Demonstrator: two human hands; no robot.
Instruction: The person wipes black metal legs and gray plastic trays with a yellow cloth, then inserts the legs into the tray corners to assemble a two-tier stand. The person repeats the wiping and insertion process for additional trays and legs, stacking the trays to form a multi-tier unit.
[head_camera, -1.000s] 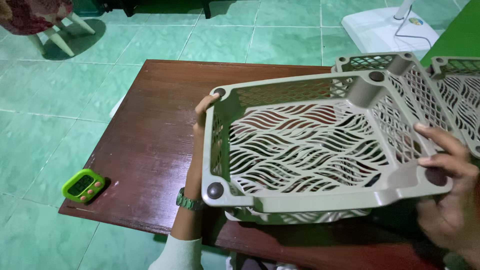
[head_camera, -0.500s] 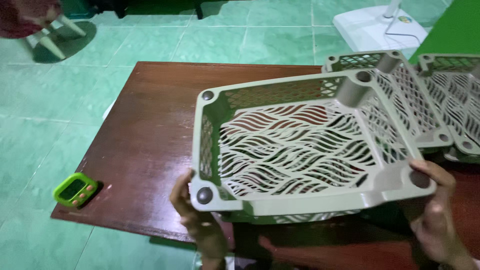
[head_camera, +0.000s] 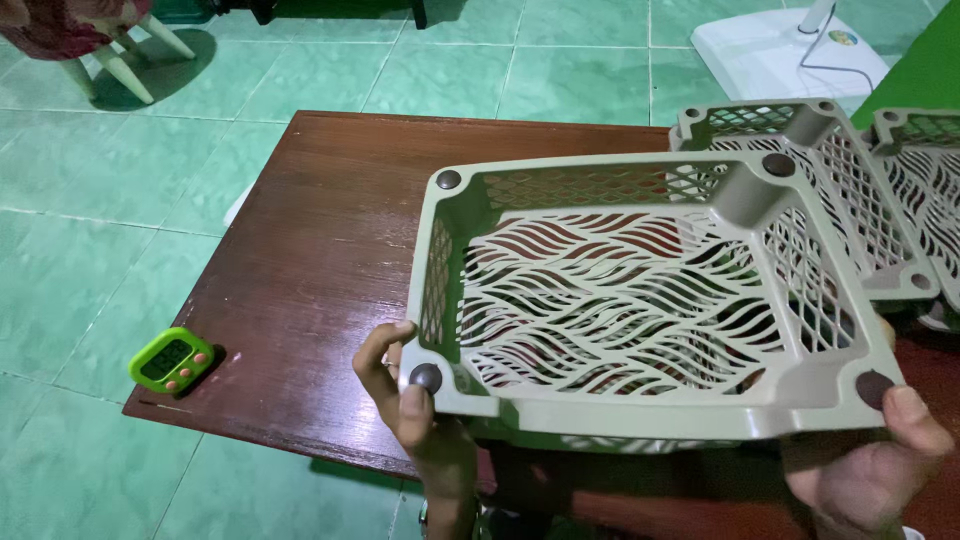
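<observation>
I hold a pale grey-green plastic basket tray with a wavy cut-out floor above a dark wooden table. My left hand grips its near left corner, thumb next to the dark round socket. My right hand grips the near right corner, thumb by the other socket. The tray tilts slightly towards me, open side up. Another tray of the same kind shows just beneath its near edge.
Two more matching trays lie on the table at the far right. A small green digital timer sits at the table's near left corner. Green floor tiles surround the table; a white fan base stands beyond it.
My left hand slid from the tray's left side down to its near left corner. The tray shifted a little nearer to me. My right hand moved to the near right corner.
</observation>
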